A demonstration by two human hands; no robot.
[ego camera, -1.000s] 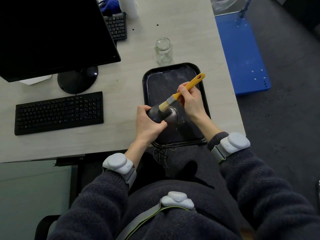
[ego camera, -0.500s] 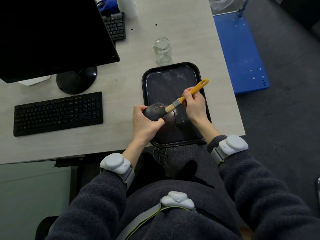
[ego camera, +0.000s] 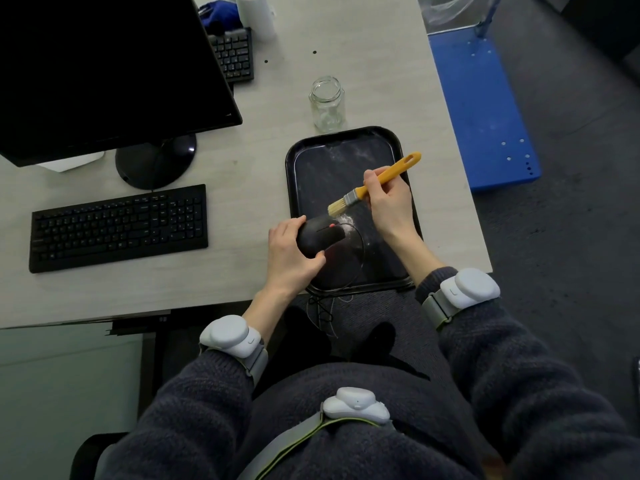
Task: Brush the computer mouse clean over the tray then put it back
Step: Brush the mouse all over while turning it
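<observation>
My left hand (ego camera: 289,256) grips a black computer mouse (ego camera: 318,236) with a red spot on it, held over the near left part of the black tray (ego camera: 346,150). My right hand (ego camera: 388,199) holds a brush (ego camera: 367,190) by its yellow handle. Its pale bristles hang just above and beyond the mouse's far end, not touching it. White dust lies on the tray beside the mouse. The mouse's thin cable (ego camera: 360,258) loops across the tray and drops over the desk's near edge.
An empty glass jar (ego camera: 327,103) stands just beyond the tray. A black keyboard (ego camera: 117,226) and a monitor on a round stand (ego camera: 156,161) are to the left. A second keyboard (ego camera: 233,55) and a white roll (ego camera: 256,13) sit at the back. A blue platform (ego camera: 481,109) lies right of the desk.
The brush swept across the mouse and has lifted off to the far right. My left hand has turned the mouse so its upper side with the red spot shows.
</observation>
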